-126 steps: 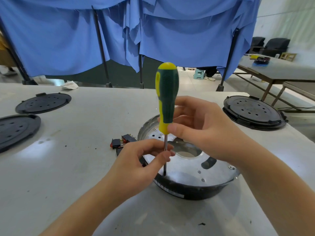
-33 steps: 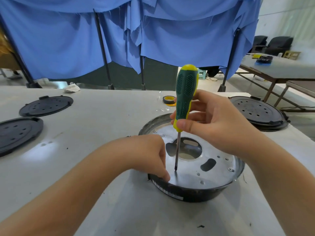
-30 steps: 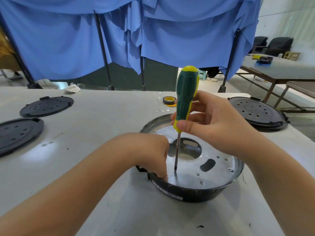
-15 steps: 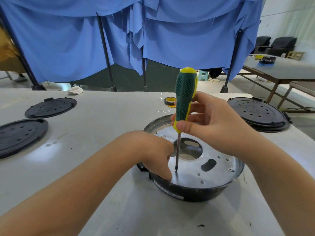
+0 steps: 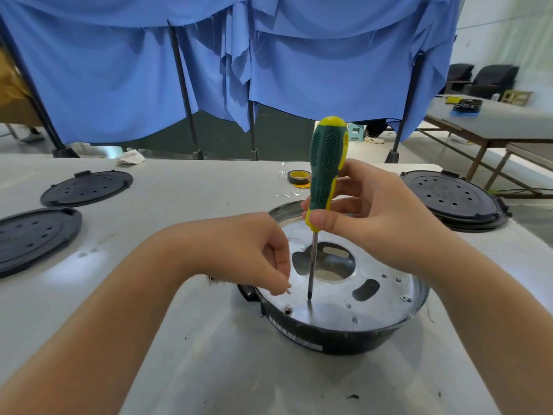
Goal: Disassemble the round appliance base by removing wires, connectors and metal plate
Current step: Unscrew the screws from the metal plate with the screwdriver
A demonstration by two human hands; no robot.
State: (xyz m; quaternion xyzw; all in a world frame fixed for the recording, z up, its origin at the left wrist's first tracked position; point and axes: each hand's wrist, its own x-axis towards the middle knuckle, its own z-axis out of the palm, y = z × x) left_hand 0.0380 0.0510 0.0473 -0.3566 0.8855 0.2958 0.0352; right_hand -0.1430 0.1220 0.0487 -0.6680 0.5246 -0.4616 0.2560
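The round black appliance base sits on the white table in front of me, with a shiny metal plate inside it. My right hand holds a green and yellow screwdriver upright, its tip hovering just above the plate's near part. My left hand hovers over the base's left rim, fingertips pinched on a small screw. An empty screw hole shows below that hand. Another screw sits in the plate at the right.
Two black perforated lids lie at the left, and a stack of similar lids at the right. A roll of black and yellow tape lies behind the base. Blue curtains hang beyond the table's far edge.
My left hand has lifted off the base's rim with a small screw pinched in its fingertips, uncovering a hole. The screwdriver has stayed upright over the plate.
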